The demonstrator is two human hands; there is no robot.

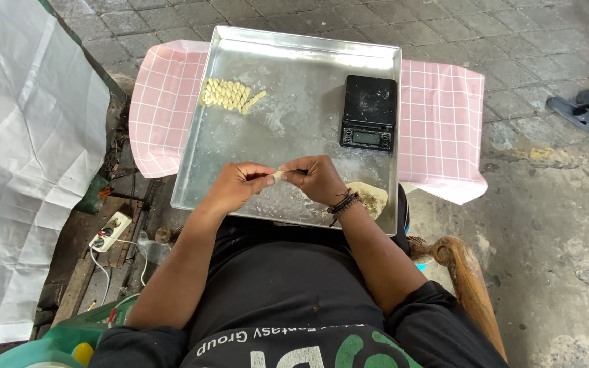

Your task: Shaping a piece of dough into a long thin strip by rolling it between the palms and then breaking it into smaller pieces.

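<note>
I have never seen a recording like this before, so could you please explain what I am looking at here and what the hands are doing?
There is one picture, taken by a camera on a person's head, looking down at their own bare hands. The left hand and right hand together pinch a small piece of dough over a metal tray that lies on a pink checked cloth. On the tray lie a cluster of shaped dough pieces, a black digital scale and a lump of dough beside the right wrist.

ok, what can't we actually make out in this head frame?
- Dough piece, head view: mostly covered by the fingertips of the left hand and right hand; shape unclear.
- Dough lump: partly behind the right wrist.
- Scale display: too small.
- Tray near edge: hidden by the forearms.
</note>
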